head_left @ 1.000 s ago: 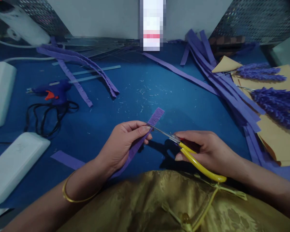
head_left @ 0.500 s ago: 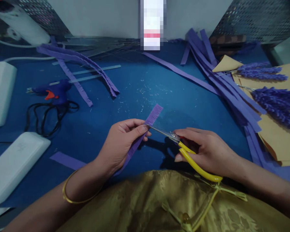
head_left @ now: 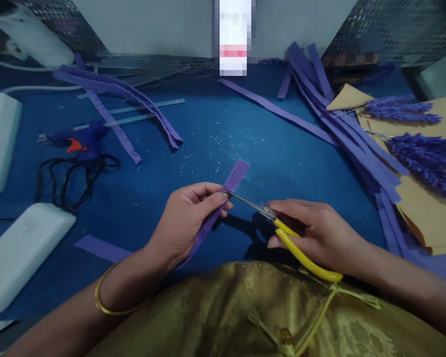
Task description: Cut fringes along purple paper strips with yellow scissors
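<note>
Between the thumb and fingers of my left hand (head_left: pixel 195 213) is a purple paper strip (head_left: pixel 237 174). Its upper end sticks out past my fingertips and bears a row of fine cuts along its length. The lower part of the strip runs down beneath my palm. My right hand (head_left: pixel 315 228) is closed around the yellow handles of a pair of scissors (head_left: pixel 269 212). The blades point left and meet the strip's edge right at my left thumb; the blade tips are partly hidden there.
On the left lie a blue glue gun (head_left: pixel 83 139), clear glue sticks (head_left: pixel 167 104), crimped purple strips (head_left: pixel 115 129) and a white box (head_left: pixel 29 253). Long purple strips (head_left: pixel 327 114), purple flower sprigs (head_left: pixel 427 158) and brown paper (head_left: pixel 419 218) lie right. White scraps dot the blue tabletop (head_left: pixel 267 134).
Both hands keep almost the same place and grip. The view has shifted very slightly; the scissor blades look a little closer together at the strip.
</note>
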A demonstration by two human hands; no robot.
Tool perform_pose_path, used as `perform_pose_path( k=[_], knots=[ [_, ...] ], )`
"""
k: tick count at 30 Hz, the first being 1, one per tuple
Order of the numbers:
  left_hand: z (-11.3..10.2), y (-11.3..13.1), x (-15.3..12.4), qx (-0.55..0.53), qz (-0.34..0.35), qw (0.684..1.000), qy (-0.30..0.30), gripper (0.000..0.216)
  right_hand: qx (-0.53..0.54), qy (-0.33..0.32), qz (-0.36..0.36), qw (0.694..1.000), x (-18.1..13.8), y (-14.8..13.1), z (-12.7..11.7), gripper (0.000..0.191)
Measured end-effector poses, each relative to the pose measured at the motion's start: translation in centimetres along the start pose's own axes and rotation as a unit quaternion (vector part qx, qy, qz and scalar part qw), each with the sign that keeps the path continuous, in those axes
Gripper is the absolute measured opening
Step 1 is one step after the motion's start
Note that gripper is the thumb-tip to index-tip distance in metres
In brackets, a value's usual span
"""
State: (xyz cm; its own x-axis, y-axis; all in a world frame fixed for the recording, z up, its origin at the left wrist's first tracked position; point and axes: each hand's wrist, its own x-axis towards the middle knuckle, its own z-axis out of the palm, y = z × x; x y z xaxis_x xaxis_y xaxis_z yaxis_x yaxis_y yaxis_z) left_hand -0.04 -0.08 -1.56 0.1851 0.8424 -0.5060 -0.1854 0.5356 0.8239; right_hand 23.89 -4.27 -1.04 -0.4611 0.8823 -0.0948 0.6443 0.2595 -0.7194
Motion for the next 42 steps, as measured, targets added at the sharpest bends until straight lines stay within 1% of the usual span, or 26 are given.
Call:
perform_pose_path(
  k=[7,13,22,29,32,37,42],
  knots=[
    [0.14,-0.06,0.13,-0.001,-0.008,1.0,0.006,0.007,0.001,0.003,-0.011,1.0,0.01,-0.06,-0.05,0.045],
    [0.14,-0.12,0.07,-0.003,-0.014,1.0,0.002,0.008,-0.019,0.007,0.001,1.0,0.16,-0.02,0.15,0.049],
    [0.04,-0.16,0.06,-0.008,-0.012,1.0,-0.011,0.006,-0.008,-0.004,-0.005,1.0,0.05,0.05,0.03,0.041],
    [0.04,-0.14,-0.16,0.0,-0.02,1.0,-0.001,0.008,-0.017,0.006,-0.003,1.0,0.02,0.12,0.11,0.043],
    [0.01,0.05,-0.1,0.002,-0.021,1.0,-0.001,0.009,-0.006,0.001,0.0,1.0,0.08,0.02,0.01,0.043],
    [-0.1,0.42,0.14,-0.038,-0.061,0.997,-0.035,0.013,0.04,-0.026,0.009,0.999,0.25,-0.21,-0.27,0.037],
    [-0.15,0.25,0.18,-0.024,-0.056,0.998,-0.031,0.011,0.051,-0.025,0.025,0.998,0.27,-0.19,-0.28,0.036]
  ],
)
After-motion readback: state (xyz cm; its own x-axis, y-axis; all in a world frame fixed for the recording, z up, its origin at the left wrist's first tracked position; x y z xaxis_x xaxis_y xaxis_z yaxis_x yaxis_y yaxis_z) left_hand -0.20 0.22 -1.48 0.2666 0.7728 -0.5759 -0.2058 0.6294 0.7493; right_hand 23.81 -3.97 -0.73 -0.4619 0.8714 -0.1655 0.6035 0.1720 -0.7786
